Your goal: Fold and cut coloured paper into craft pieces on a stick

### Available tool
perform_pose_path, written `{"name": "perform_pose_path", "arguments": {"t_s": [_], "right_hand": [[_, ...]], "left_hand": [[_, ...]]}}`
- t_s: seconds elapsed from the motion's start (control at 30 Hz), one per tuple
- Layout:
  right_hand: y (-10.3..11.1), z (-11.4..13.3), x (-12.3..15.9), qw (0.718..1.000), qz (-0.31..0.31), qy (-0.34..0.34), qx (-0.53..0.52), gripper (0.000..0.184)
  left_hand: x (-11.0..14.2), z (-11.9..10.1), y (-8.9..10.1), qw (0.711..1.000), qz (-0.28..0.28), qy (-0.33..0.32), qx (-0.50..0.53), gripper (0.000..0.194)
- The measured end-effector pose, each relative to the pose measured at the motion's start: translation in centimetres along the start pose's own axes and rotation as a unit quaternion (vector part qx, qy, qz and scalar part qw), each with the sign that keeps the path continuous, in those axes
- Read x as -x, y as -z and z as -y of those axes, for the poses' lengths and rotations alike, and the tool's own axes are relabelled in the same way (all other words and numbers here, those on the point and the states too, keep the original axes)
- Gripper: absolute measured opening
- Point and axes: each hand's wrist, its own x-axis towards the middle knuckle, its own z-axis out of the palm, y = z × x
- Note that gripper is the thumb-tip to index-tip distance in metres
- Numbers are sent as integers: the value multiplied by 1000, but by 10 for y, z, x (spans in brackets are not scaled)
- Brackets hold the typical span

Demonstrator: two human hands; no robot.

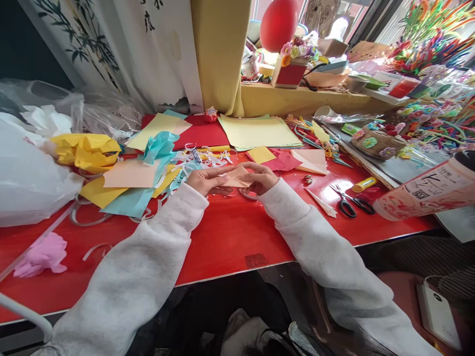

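Observation:
Between my two hands, a small folded piece of peach paper [236, 177] is held just above the red table [226, 247]. My left hand [208, 181] pinches its left side, thumb and fingers closed on it. On the other side my right hand [261, 178] grips the right edge, fingers curled round. Behind the hands lie a yellow paper square [261, 154], a crumpled dark pink paper [283, 160] and a folded peach sheet [310, 161]. Curly paper scraps [200, 157] are heaped behind my left hand.
Black scissors [351, 201], a narrow folded paper [321, 202] and a yellow glue stick [364, 184] lie to the right. A patterned cup [426, 185] leans in at the right edge. Coloured sheets [137, 200], crumpled pink paper [42, 254] and a plastic bag [33, 173] are at left.

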Motion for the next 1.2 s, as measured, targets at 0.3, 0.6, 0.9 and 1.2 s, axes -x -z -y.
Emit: {"name": "perform_pose_path", "arguments": {"t_s": [0.3, 0.6, 0.9, 1.2], "right_hand": [[2, -9, -5, 997, -36, -42, -59, 14], [-8, -10, -3, 1000, -21, -4, -4, 23], [0, -19, -9, 988, -35, 90, 124, 41], [-3, -19, -6, 977, -51, 96, 183, 35]], "left_hand": [[4, -2, -7, 997, -52, -17, -56, 31], [2, 13, -4, 943, -122, -119, -287, 25], [-3, 9, -5, 980, -98, -68, -161, 45], [-9, 14, 0, 982, -92, -51, -156, 41]]}}
